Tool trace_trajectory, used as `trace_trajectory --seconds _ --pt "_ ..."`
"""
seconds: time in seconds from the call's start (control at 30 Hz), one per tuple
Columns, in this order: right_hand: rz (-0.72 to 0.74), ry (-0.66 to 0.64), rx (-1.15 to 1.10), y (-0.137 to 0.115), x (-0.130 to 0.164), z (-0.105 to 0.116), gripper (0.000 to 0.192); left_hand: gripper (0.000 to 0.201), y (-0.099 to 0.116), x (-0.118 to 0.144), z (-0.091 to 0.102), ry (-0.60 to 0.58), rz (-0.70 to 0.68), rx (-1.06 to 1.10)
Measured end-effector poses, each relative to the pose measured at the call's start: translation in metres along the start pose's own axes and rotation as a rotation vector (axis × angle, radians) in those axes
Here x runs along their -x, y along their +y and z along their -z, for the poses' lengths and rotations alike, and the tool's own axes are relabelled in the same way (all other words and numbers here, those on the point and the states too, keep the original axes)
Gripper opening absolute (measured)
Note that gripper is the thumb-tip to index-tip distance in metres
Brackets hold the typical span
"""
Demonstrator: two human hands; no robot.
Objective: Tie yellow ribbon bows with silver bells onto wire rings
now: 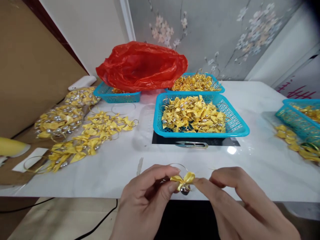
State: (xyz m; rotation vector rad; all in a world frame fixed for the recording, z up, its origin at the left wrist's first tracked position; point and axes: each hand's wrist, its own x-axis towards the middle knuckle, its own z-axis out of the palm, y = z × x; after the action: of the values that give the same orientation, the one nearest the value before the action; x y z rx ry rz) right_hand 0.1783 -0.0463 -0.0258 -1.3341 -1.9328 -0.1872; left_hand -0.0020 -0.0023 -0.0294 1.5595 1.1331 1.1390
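Observation:
A small yellow ribbon bow (189, 178) with a round silver bell (185, 190) under its knot is held just beyond the table's near edge. My left hand (147, 196) pinches the bow's left loop between thumb and fingers. A thin gold-coloured loop (180, 164) arcs up behind the bow. From the right, my right hand (240, 200) touches the tip of the right loop with one fingertip. Its fingers are apart, with another finger bent above; nothing shows gripped in it.
A blue basket (200, 134) of yellow bows stands ahead, with thread snips (192, 144) before it. Loose bows (107, 125) and bagged bows (60, 120) lie left. Behind are a red plastic bag (140, 66) and more baskets; another basket (297, 116) stands right.

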Motion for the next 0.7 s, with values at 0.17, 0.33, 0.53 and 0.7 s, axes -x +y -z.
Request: trace_trajectory --seconds 0.17,0.33,0.53,0.7 --pt "0.022 -0.045 0.003 0.0049 0.0006 -0.0025 0.029 0.031 -0.0017 0.0001 0.0032 -0.019 0.001 -0.058" --pt "0.0 -0.044 0.004 0.0041 0.0012 -0.004 0.027 0.027 -0.0026 -0.0004 0.0024 -0.005 -0.007 -0.079" --pt "-0.018 -0.083 -0.02 0.0043 0.0012 -0.0048 0.031 0.024 -0.0024 -0.002 -0.0007 0.021 -0.062 -0.097" --pt "-0.033 -0.128 -0.027 0.0065 0.0013 -0.0027 0.034 0.026 -0.001 -0.0011 -0.0012 0.008 -0.12 -0.127"
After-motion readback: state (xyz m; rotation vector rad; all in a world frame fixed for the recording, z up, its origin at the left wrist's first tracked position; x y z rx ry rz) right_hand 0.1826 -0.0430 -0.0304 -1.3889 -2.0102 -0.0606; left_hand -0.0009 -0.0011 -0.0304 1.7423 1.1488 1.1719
